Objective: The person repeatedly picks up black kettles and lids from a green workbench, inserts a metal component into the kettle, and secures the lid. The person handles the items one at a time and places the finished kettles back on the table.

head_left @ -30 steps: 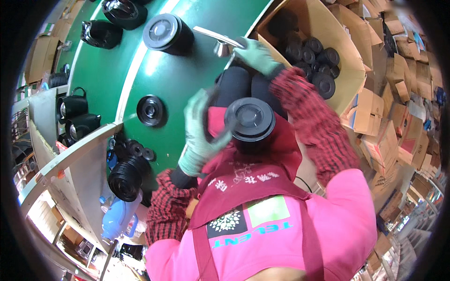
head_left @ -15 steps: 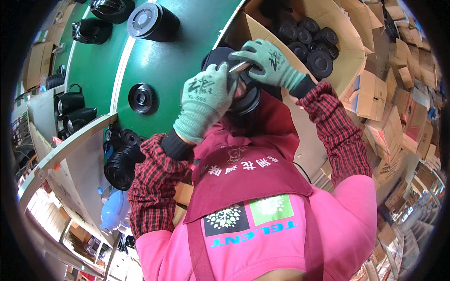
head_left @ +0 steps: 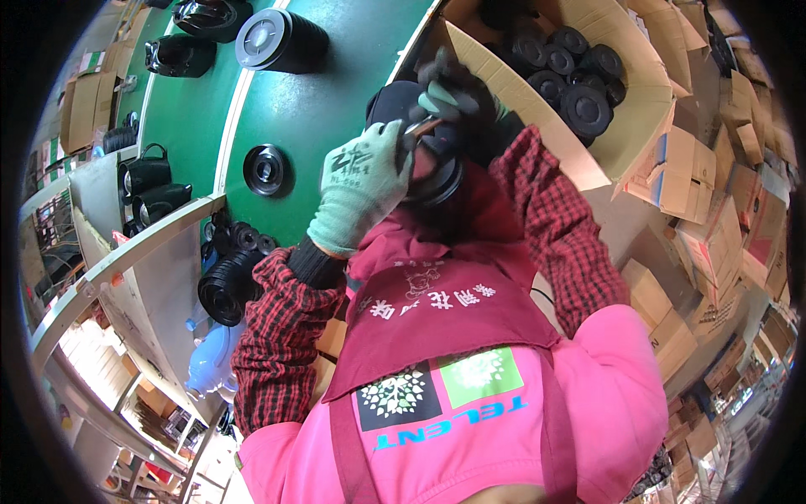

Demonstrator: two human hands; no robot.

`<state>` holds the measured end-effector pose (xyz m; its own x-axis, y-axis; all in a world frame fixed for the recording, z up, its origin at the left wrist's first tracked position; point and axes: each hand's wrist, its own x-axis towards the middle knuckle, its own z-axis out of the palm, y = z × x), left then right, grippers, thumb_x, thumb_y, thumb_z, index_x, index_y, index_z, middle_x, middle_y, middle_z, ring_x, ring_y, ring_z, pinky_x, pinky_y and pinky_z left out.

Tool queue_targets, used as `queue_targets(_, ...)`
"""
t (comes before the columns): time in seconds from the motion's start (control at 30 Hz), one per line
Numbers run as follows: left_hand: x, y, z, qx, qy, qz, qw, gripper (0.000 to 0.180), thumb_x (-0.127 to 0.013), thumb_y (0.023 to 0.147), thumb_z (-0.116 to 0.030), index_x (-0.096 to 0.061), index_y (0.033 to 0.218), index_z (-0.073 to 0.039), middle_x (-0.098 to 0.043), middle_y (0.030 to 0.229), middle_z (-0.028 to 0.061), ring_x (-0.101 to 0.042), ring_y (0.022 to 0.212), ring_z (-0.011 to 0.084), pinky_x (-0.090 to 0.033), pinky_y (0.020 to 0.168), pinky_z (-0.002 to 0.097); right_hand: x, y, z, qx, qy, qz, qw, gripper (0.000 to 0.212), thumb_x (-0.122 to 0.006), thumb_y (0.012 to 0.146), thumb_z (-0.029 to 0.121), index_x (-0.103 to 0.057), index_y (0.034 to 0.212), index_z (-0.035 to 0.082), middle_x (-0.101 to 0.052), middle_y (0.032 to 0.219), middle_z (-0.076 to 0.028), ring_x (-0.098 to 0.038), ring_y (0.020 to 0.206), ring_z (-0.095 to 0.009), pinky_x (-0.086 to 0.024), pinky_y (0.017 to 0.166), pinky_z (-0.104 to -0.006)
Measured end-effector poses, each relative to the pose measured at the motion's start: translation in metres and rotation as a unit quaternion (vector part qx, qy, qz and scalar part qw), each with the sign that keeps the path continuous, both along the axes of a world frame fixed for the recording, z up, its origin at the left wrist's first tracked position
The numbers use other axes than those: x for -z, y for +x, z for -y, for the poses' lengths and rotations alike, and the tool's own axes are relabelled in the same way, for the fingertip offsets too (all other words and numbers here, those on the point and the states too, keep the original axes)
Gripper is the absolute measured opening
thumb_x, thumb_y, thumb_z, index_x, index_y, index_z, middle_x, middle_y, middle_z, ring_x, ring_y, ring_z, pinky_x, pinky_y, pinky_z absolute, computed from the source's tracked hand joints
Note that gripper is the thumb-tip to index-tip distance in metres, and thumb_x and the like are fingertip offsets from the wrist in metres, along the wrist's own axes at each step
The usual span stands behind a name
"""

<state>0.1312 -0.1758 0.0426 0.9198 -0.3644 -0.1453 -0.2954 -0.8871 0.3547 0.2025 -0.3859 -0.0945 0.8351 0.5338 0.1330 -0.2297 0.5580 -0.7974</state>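
My left hand (head_left: 363, 185), in a pale green glove, is closed at the fingertips on a thin, light brownish strip (head_left: 422, 128) whose kind I cannot make out. Beneath it, close to my apron, is a round black part (head_left: 437, 181) with a cylindrical rim, partly hidden by the hand. My right hand (head_left: 457, 92) is just beyond the strip's far end, turned so that the glove's dark palm side shows. Its fingers are bent and blurred, and whether they hold anything is unclear. A rounded black surface (head_left: 390, 102) shows behind the hands.
On the green worktop (head_left: 336, 92) are a black ring-shaped part (head_left: 267, 170), a stack of black discs (head_left: 281, 42) and glossy black housings (head_left: 180, 55). At the right, a cardboard box (head_left: 520, 105) holds several black round parts. More black parts (head_left: 225, 290) lie below the table's left edge.
My right hand has turned over and drawn in, so its dark palm side shows instead of the green back. My left hand has barely moved. The whole view has shifted slightly.
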Motion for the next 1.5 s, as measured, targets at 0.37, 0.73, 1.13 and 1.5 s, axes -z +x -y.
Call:
queue_targets(0.37, 0.092, 0.076, -0.006, 0.047, -0.391, -0.013, 0.919, 0.043, -0.058, 0.097, -0.021, -0.059, 0.137, -0.005, -0.060, 0.133, 0.0186, -0.054, 0.125, 0.0360, -0.038, 0.110, 0.0444, -0.130, -0.108, -0.040, 0.011, -0.263, 0.299, 0.917, 0.020, -0.079, 0.081, 0.029, -0.076, 0.094, 0.014, -0.063, 0.080, -0.005, -0.058, 0.082, -0.022, -0.041, 0.088, -0.0387)
queue_targets(0.73, 0.063, 0.012, -0.032, -0.153, -0.013, 0.281, 0.947, 0.083, -0.064, 0.083, -0.021, -0.030, 0.158, -0.006, -0.042, 0.151, 0.0214, -0.038, 0.139, 0.0391, -0.026, 0.115, 0.0517, -0.002, 0.008, -0.095, 0.090, -0.275, 0.555, 0.780, 0.030, -0.057, 0.096, 0.021, -0.064, 0.121, 0.006, -0.064, 0.119, -0.018, -0.061, 0.112, -0.035, -0.047, 0.100, -0.0421)
queue_targets(1.13, 0.014, 0.038, -0.003, -0.269, 0.110, -0.494, 0.820, 0.017, -0.067, 0.087, -0.015, -0.067, 0.104, -0.015, -0.064, 0.090, 0.0000, -0.062, 0.083, 0.0160, -0.053, 0.063, 0.0271, -0.022, 0.005, -0.144, -0.185, -0.507, 0.330, 0.774, 0.043, -0.059, 0.093, 0.043, -0.067, 0.125, 0.016, -0.068, 0.128, -0.016, -0.064, 0.119, -0.037, -0.050, 0.102, -0.0439)
queue_targets(1.5, 0.014, -0.006, -0.039, 0.015, 0.007, -0.159, 0.987, 0.050, -0.075, 0.078, -0.019, -0.056, 0.121, -0.004, -0.067, 0.109, 0.0218, -0.067, 0.105, 0.0406, -0.053, 0.091, 0.0434, -0.026, -0.033, -0.081, 0.151, -0.559, 0.416, 0.701, 0.026, -0.061, 0.091, 0.038, -0.073, 0.091, 0.015, -0.071, 0.096, -0.008, -0.062, 0.099, -0.030, -0.043, 0.091, -0.0443)
